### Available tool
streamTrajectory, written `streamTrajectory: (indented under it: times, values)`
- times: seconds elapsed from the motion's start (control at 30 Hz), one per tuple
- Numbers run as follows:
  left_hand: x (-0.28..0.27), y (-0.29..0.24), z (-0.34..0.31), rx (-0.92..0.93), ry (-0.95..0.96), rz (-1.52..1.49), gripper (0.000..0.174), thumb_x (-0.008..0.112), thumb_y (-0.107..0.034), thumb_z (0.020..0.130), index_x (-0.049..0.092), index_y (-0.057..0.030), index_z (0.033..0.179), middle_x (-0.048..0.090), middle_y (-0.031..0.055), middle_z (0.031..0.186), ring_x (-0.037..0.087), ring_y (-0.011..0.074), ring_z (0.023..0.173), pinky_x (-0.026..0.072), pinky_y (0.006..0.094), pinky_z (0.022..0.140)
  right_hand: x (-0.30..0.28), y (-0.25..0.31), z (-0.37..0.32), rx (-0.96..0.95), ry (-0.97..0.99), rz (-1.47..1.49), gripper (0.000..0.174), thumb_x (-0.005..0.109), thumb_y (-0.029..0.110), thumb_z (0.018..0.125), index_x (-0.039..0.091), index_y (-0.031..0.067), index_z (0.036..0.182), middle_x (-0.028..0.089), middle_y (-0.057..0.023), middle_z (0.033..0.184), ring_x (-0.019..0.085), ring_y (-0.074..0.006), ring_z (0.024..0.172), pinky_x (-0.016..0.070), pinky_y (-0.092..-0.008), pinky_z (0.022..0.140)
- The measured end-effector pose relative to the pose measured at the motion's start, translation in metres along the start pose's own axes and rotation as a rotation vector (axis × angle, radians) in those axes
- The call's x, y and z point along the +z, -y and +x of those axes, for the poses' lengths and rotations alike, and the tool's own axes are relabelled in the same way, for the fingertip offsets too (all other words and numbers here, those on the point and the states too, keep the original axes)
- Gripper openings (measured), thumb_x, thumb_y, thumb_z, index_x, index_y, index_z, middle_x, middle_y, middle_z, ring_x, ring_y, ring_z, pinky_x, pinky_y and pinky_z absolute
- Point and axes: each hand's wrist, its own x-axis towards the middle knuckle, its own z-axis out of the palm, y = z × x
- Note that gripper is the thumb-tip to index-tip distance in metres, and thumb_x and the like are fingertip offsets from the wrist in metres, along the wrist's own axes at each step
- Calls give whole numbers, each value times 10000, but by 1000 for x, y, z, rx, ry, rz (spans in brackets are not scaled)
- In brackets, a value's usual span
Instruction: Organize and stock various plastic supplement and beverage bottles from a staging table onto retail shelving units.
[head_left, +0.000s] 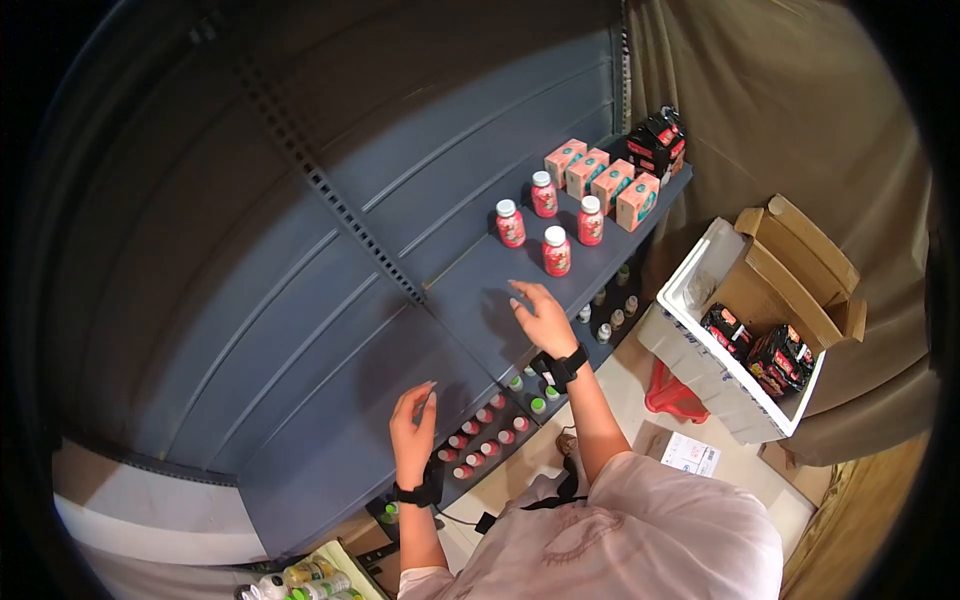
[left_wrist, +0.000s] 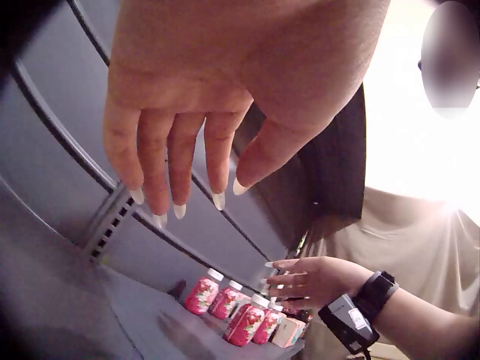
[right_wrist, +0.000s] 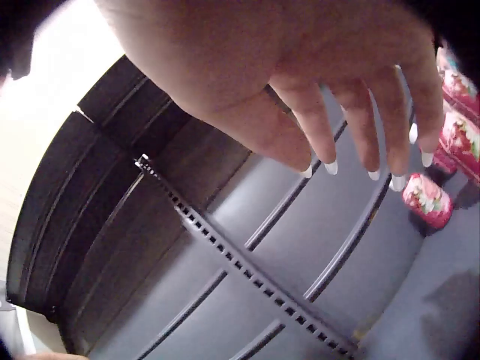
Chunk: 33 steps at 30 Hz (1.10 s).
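Both hands hover over a grey metal shelf [head_left: 340,440] with nothing in them. The left hand [head_left: 412,428] is raised over the shelf's left part; in its wrist view the fingers [left_wrist: 180,161] hang loosely spread. My right hand [head_left: 541,318] reaches over the shelf near several pink bottles with white caps, its fingers [right_wrist: 360,135] relaxed and apart. Closest to it stands the front pink bottle [head_left: 556,252], upright. Other pink bottles [head_left: 510,225] stand behind and beside that one. Past them, several pink boxes [head_left: 613,186] line up toward the shelf's right end.
A black package [head_left: 657,143] sits at the shelf's far right end. On a lower shelf are several small bottles [head_left: 480,440]. To the right stands a white foam box [head_left: 730,395] with an open carton and black packages [head_left: 782,360]. More bottles [head_left: 320,585] lie at bottom left.
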Motion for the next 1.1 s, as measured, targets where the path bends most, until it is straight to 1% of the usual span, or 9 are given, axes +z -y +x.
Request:
streamTrajectory:
  times: [0.1, 0.23, 0.37, 0.57, 0.77, 0.87, 0.97, 1.07, 1.1]
  values:
    - [46, -10, 42, 64, 85, -23, 207, 629, -106, 940, 687, -59, 1133, 680, 86, 1087, 654, 191, 999, 492, 314, 864, -22, -30, 26, 48, -119, -12, 423, 609, 158, 894, 575, 11, 1289, 592, -216, 1258, 558, -394, 1172, 444, -441, 994]
    - [108, -18, 94, 58, 226, -29, 220, 632, -118, 938, 682, -46, 1140, 689, 91, 1055, 655, 184, 975, 507, 317, 849, -41, -73, 52, 56, -219, -39, 488, 604, 133, 883, 515, 27, 1351, 573, -230, 1272, 536, -413, 1190, 430, -446, 1018]
    - [165, -8, 133, 3, 385, -78, 265, 640, -119, 938, 657, -47, 1192, 684, 110, 1112, 648, 167, 978, 517, 312, 824, -50, -103, 65, 117, -201, -12, 516, 601, 117, 865, 504, 25, 1363, 553, -239, 1299, 528, -414, 1205, 424, -447, 1032]
    - [236, 20, 181, 6, 530, -21, 438, 669, -115, 922, 544, -60, 1338, 629, 127, 1228, 618, 178, 1058, 497, 312, 906, -43, -145, 79, 131, -182, 23, 577, 572, 91, 850, 457, 32, 1412, 544, -239, 1308, 529, -422, 1196, 421, -451, 1041]
    - [295, 34, 219, 85, 433, 0, 679, 733, -160, 874, 393, -20, 1444, 591, 157, 1302, 578, 238, 1180, 481, 369, 956, -37, -161, 89, 123, -151, 34, 603, 557, 59, 851, 421, 38, 1438, 526, -232, 1332, 513, -434, 1199, 422, -461, 1038]
    - [308, 23, 229, 33, 501, -2, 696, 753, -152, 852, 393, 6, 1426, 588, 169, 1321, 580, 248, 1201, 471, 380, 979, -34, -166, 92, 118, -133, 10, 621, 521, 7, 839, 409, 40, 1449, 507, -223, 1355, 496, -425, 1222, 414, -449, 1048]
    - [321, 45, 237, 70, 430, 85, 686, 782, -152, 821, 436, 4, 1392, 628, 160, 1269, 623, 241, 1144, 491, 371, 948, -37, -162, 93, 136, -111, 9, 639, 490, -32, 819, 408, 37, 1449, 507, -224, 1348, 483, -417, 1245, 399, -429, 1061]
    - [325, 47, 236, 80, 321, 80, 631, 831, -247, 755, 526, -12, 1255, 678, 186, 1143, 671, 312, 1039, 521, 397, 846, -39, -158, 91, 137, -105, 23, 643, 483, -50, 811, 415, 42, 1444, 509, -222, 1339, 484, -418, 1237, 402, -430, 1053]
    - [323, 40, 235, 75, 325, 111, 630, 836, -228, 754, 535, -2, 1260, 687, 168, 1128, 677, 286, 1021, 526, 382, 848, -39, -159, 90, 134, -105, 20, 644, 483, -54, 809, 418, 43, 1442, 511, -220, 1335, 486, -417, 1234, 403, -429, 1050]
